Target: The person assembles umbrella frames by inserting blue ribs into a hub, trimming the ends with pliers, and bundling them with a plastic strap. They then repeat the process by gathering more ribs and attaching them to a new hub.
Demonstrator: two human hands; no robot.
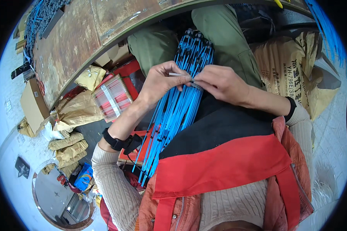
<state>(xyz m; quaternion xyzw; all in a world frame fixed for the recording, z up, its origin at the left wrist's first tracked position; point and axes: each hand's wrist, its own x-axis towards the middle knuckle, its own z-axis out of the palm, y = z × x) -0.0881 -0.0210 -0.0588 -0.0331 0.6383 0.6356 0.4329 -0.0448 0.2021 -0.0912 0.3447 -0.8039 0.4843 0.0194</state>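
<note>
A thick bundle of thin blue rods with black ends stands slanted between my knees, its black tips at the far end. A narrow pale tie strip runs across the upper part of the bundle. My left hand is closed at the bundle's left side, thumb and forefinger pinching one piece of the strip. Fingers of my right hand are pinched at the same spot from the right. The fingertips of both hands nearly meet over the rods and hide where the strip ends come together.
A worn wooden table curves across the far side, dark tangled pieces at its left end. More blue rods hang at the far right. A paper sack stands right of my knee; a crate of pink sticks and a cardboard box are left.
</note>
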